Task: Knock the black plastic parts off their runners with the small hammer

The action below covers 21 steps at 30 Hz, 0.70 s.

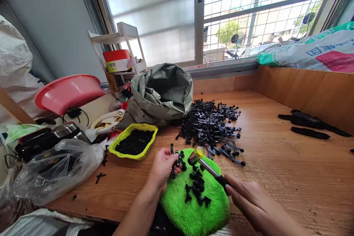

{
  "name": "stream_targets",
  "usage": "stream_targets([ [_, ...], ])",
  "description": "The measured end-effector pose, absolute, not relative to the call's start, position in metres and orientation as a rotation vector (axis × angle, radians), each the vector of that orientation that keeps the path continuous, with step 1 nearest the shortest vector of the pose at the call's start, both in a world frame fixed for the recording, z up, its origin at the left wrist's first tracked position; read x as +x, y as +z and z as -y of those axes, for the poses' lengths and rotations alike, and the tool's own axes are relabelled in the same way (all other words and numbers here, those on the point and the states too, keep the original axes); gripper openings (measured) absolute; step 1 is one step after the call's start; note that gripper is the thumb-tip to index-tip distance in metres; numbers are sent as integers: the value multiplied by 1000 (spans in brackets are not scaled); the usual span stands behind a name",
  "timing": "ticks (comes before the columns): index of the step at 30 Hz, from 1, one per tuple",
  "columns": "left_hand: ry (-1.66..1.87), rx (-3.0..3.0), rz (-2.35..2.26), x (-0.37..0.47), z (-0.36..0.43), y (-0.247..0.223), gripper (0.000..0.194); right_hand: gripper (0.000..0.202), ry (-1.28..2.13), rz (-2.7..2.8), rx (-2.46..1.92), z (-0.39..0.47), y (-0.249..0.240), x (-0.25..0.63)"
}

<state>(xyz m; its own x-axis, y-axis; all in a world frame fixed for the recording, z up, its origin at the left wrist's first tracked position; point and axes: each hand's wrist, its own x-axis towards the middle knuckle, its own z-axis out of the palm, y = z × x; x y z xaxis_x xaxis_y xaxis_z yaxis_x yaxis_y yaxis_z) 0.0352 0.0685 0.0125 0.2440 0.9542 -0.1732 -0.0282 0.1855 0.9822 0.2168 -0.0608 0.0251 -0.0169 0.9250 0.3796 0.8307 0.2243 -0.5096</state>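
Observation:
My left hand point(163, 167) pinches a small black jointed plastic part point(179, 160) at the left edge of a fuzzy green cushion point(179, 201). In my right hand point(246, 195) is a small hammer point(210, 168), gripped by its black handle. Its head, dark at one end and clear yellow at the other, hovers over or rests near the cushion's top; contact cannot be made out. Several loose small black pieces point(197, 188) lie on the cushion below the hammer head. My left fingers partly hide the held part.
Behind the cushion is a large heap of black parts point(210, 125), beside an open grey-green sack point(163, 92). A yellow basket point(151, 143) of small black pieces stands left. Clear plastic bags point(63, 169) and a pink basin point(66, 90) crowd the far left. Black strips point(311, 132) lie right.

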Motion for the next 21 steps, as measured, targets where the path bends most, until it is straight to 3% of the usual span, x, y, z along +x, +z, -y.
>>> stream_targets([
  [21, 1030, 1257, -1180, 43, -71, 3, 28, 38, 201, 2173, -1772, 38, 28, 212],
])
